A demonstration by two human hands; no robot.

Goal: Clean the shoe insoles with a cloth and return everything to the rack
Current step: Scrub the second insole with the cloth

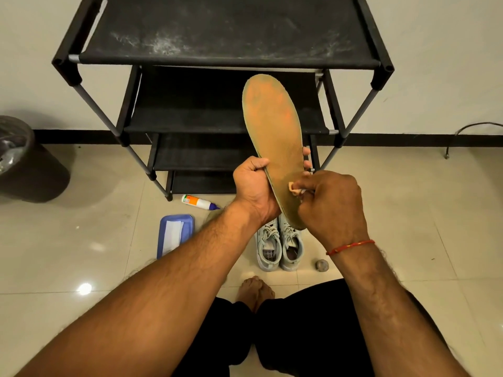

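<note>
**Clerk:** State of the insole?

**Inspector:** One tan insole [272, 137], held upright in front of the black rack [223, 31], toe end up. Its surface is worn, with orange patches towards the toe.

**Clerk:** Hands?

**Inspector:** The left hand [254, 186] grips the insole's lower half. The thumb lies along the left edge and the fingers are wrapped behind, their tips showing at the right edge. The right hand [332, 205] is curled round a small pale cloth [295, 188] and pinches it against the insole's lower face. There is a red thread [351, 246] round that wrist.

**Clerk:** The shoes?

**Inspector:** A pair of grey lace-up shoes [279, 246] stands side by side on the tiled floor, below the hands and just ahead of the person's bare feet.

**Clerk:** Other items?

**Inspector:** A white bottle [198, 202] with an orange label lies on its side near the rack's foot. A blue tray [187, 221] holding something white and flat sits to the left of the shoes. A small round grey object [322, 265] sits to their right; I cannot tell what it is. A dark bin [27, 164] stands at far left against the wall. The rack's top shelf carries pale dust smears.
</note>
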